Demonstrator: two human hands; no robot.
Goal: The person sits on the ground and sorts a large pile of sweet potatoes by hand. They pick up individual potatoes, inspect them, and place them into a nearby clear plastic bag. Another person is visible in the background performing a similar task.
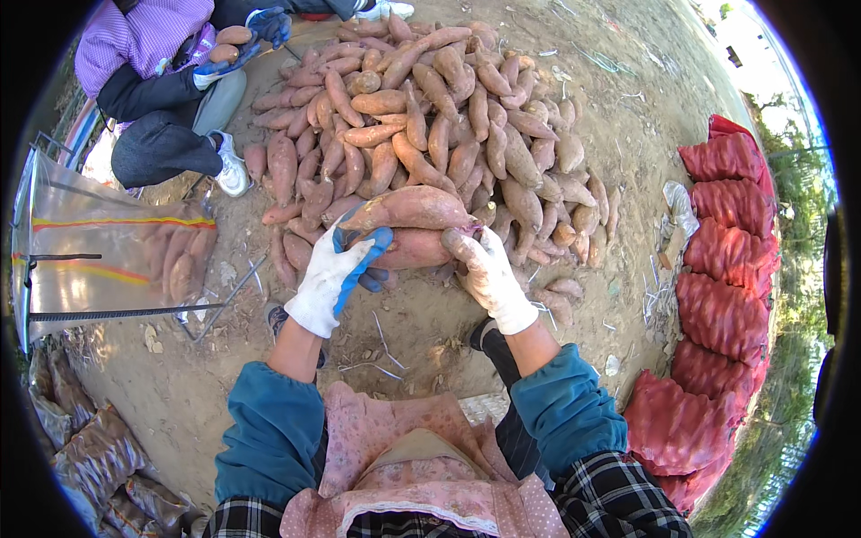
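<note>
Two large sweet potatoes are held one above the other between my gloved hands, over the near edge of the heap. The far sweet potato (412, 207) lies crosswise and slightly bent, and the near sweet potato (412, 249) is partly covered by my fingers. My left hand (343, 272), in a white glove with a blue coated palm, grips their left ends. At the right ends my right hand (488, 272) closes on them, its thumb on the near one; its glove is soiled at the fingertips. Beyond them spreads a large heap of sweet potatoes (430, 121) on bare soil.
On the left, a clear plastic bag (101, 249) hangs on a metal frame (134, 313), with sweet potatoes inside. A co-worker (155, 87) sits behind it, holding sweet potatoes. Filled red mesh sacks (720, 302) line the right; filled clear bags (101, 457) lie lower left.
</note>
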